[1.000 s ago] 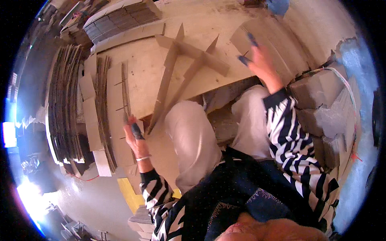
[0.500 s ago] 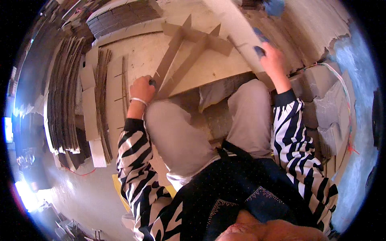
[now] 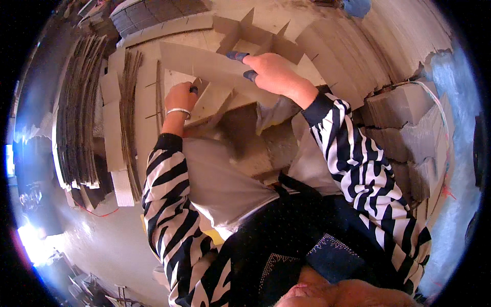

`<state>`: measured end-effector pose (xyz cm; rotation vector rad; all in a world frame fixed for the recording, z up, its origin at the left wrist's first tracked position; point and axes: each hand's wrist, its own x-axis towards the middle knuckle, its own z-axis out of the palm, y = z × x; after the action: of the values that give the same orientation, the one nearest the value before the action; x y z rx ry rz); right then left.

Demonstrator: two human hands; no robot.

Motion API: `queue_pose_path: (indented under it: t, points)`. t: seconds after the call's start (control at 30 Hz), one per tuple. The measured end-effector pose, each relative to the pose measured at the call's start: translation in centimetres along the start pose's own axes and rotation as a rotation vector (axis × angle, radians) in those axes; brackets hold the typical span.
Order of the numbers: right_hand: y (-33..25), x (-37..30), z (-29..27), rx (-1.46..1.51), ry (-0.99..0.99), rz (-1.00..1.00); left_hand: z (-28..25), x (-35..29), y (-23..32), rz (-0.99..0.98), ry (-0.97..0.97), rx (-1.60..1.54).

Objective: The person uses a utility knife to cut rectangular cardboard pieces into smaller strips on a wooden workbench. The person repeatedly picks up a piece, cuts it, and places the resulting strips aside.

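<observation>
A long flat cardboard strip (image 3: 207,62) is pinched in my right hand (image 3: 280,77), between thumb and fingers with dark coverings on the tips. It crosses over slotted cardboard strips that stand on edge and interlock as a divider (image 3: 251,36) on the pale board (image 3: 202,105). My left hand (image 3: 179,100) is closed at the near left end of the divider, by the edge of an upright strip. Dark covering also shows on its thumb. The held strip hides the divider's middle.
Upright stacks of cardboard strips (image 3: 82,112) and narrower slotted pieces (image 3: 132,112) stand at the left. More cardboard sheets (image 3: 342,56) lie at the right, with bundled stacks (image 3: 396,110) below. A bundle of cardboard (image 3: 158,16) sits at the far left of the board.
My right hand has moved left from the sheets at the right, bringing the long cardboard strip over the divider. My left hand has shifted slightly away from me, and the divider has slid farther off.
</observation>
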<state>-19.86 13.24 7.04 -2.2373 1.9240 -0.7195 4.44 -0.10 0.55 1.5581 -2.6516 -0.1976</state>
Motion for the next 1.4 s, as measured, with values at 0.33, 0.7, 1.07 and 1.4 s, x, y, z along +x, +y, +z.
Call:
queue_pose_path:
  t: [0.33, 0.7, 1.07, 1.4]
  points:
    - [-1.1, -1.7, 2.5, -0.157, -0.02, -0.102, -1.6, 0.4, 2.2, -0.051, 0.169, 0.082]
    - [-1.7, -1.9, 2.9, -0.102, -0.106, -0.116, 2.7, -3.4, 6.1, 0.231, -0.185, -0.098]
    - [2.9, -6.4, 5.3, -0.079, -0.174, -0.022, 1.5, -3.4, 8.8, 0.335, -0.079, -0.238]
    - [18.5, -19.4, -5.7, -0.753, 0.182, 0.663, -2.2, 0.3, 5.9, 0.142, 0.523, -0.088]
